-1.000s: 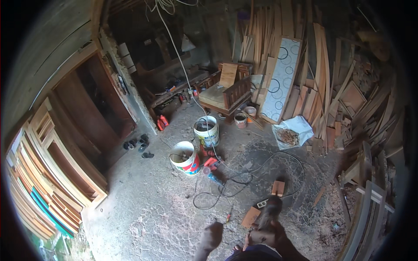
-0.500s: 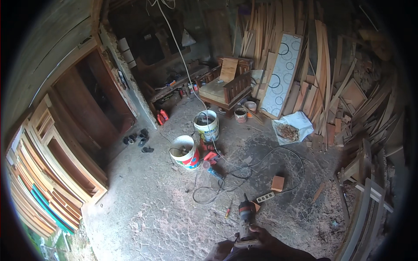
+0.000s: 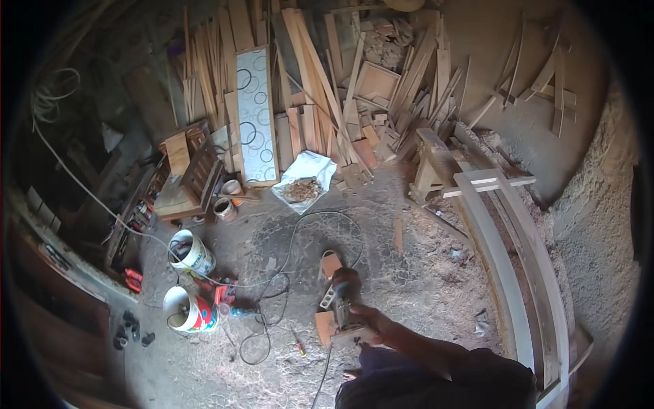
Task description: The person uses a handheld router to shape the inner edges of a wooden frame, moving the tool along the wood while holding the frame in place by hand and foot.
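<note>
A handheld trim router (image 3: 347, 290) with a dark cylindrical body and a flat base plate is gripped by my right hand (image 3: 373, 322), whose arm reaches in from the lower right. Its cord (image 3: 322, 382) runs down from the base. I cannot make out my left hand; small patches of skin by dark cloth below the router are too unclear to name. Just beyond the tool lie a white power strip (image 3: 327, 297) and a reddish-brown block (image 3: 331, 264). A flat brown piece (image 3: 325, 328) lies beside the base plate, and a screwdriver (image 3: 300, 349) rests on the floor to its left.
To the right, a long wooden frame (image 3: 501, 252) rests on a wooden support (image 3: 432, 170). Two buckets (image 3: 194, 255) (image 3: 178, 307) and looping cables (image 3: 262, 334) occupy the left floor. Leaning boards (image 3: 313, 61), a wooden chair (image 3: 187, 184) and a white sack (image 3: 310, 163) stand farther back.
The view has swung right, bringing the long frame fully in. My right hand still holds the router, now with its arm extended; my left hand, earlier near the base, no longer shows clearly.
</note>
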